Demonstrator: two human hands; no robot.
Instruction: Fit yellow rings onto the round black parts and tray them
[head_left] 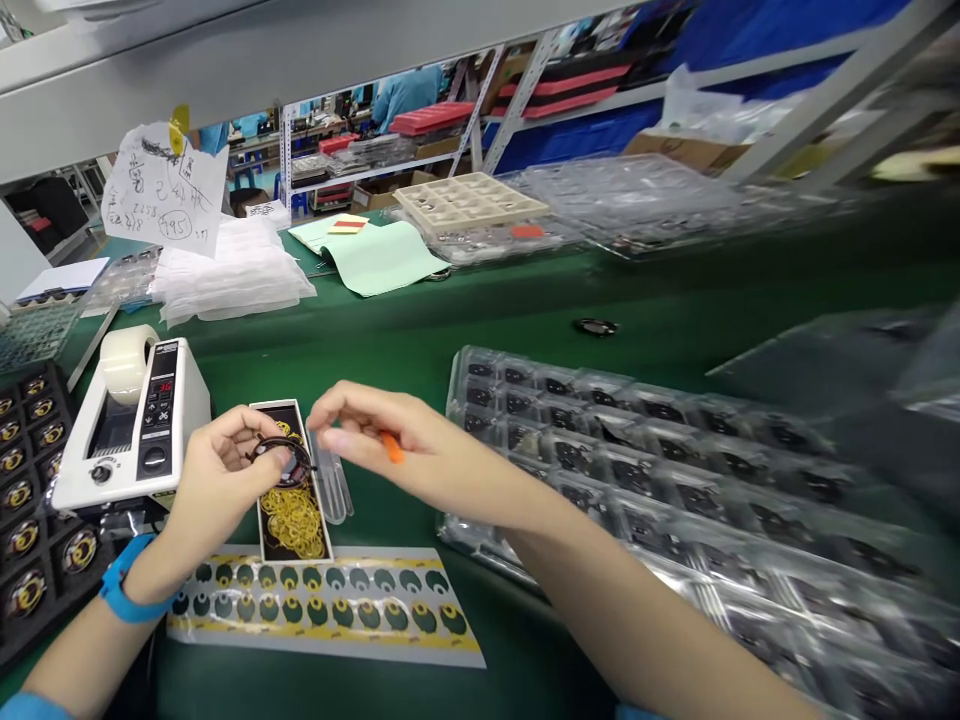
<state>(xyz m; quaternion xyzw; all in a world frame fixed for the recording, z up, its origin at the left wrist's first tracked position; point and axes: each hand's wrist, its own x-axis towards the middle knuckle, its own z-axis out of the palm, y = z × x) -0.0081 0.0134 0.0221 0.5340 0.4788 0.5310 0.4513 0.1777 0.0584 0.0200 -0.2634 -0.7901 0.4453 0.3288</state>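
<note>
My left hand (232, 465) grips a round black part (289, 462) with a glossy middle between thumb and fingers, above a narrow white box (328, 545) with yellow ring-like pieces (295, 522) in it. Just right of the part is my right hand (367, 425), thumb and fingers drawn close together. A small orange object (391, 447) shows at its palm; the kind is unclear. Behind the box's right side lies a clear plastic case (335, 490). Nearer to me is a sticker sheet (330, 645) with rows of round cut-outs, partly peeled.
A tape dispenser (191, 395) stands left, beside a black tray (56, 580) of round parts. Clear blister trays (457, 400) with dark parts fill the right side. A loose dark part (596, 327) lies behind them. Papers (382, 255) and a beige tray (472, 205) sit farther back.
</note>
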